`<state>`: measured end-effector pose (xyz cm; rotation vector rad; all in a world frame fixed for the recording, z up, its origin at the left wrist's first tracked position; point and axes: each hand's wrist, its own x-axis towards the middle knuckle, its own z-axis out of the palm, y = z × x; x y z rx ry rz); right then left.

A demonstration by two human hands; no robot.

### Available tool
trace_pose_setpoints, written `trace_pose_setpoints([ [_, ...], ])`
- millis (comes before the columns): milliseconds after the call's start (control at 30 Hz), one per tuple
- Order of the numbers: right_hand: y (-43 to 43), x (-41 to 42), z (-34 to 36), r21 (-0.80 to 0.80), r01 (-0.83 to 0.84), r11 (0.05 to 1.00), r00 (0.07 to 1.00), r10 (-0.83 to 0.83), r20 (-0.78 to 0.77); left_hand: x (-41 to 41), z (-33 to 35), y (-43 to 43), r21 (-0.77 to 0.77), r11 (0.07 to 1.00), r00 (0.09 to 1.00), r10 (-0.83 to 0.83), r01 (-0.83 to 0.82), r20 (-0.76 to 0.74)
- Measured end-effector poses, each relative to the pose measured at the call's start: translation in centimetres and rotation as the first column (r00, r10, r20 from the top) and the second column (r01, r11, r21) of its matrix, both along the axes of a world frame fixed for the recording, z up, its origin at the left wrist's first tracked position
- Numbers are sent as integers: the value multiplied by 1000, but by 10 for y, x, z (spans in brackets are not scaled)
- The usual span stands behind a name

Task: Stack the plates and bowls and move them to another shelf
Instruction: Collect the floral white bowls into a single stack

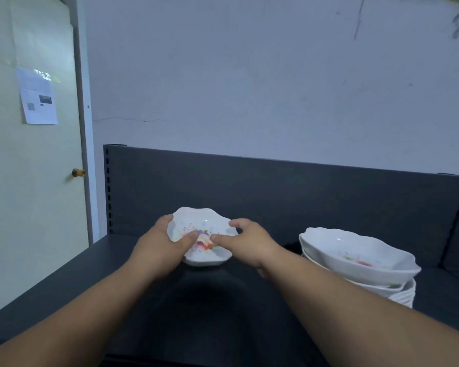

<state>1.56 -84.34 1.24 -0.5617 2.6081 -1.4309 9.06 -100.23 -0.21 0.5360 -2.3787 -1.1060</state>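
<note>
A small white bowl (200, 222) with a wavy rim and a colourful splash pattern inside is on or just above the dark shelf (223, 300), tilted toward me. My left hand (161, 246) grips its left rim, thumb lying inside the bowl. On the right rim my right hand (243, 241) holds it the same way, thumb inside and fingers curled round the edge. To the right stands a stack of white bowls and plates (361, 263), with a wavy-rimmed bowl on top.
The shelf has a dark back panel (276, 192) behind the bowl. A pale door (32, 168) with a knob and a taped paper sheet is at the left. The shelf's left edge drops off beside the door.
</note>
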Motion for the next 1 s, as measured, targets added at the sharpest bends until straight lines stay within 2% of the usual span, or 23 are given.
trace_pose_setpoints([
  [200, 43, 26, 46, -114, 0, 993, 993, -13, -117, 15, 39, 51, -37, 999, 978, -15, 7, -209],
  [333, 88, 33, 73, -162, 29, 986, 978, -62, -201, 20, 57, 94, -3, 998, 951, -60, 62, -302],
  [433, 129, 36, 87, -203, 54, 978, 974, -96, -204, 21, 66, 129, 14, 991, 935, -118, 130, -334],
  [567, 184, 34, 93, -198, 105, 975, 973, -142, -181, 16, 70, 173, 24, 975, 925, -203, 222, -321],
  [700, 226, 29, 86, -178, 145, 973, 974, -172, -148, 8, 64, 208, 17, 958, 931, -275, 287, -241],
  [1000, 272, 16, 61, -129, 130, 983, 990, -136, -43, -1, 45, 244, -14, 970, 967, -245, 245, -68],
])
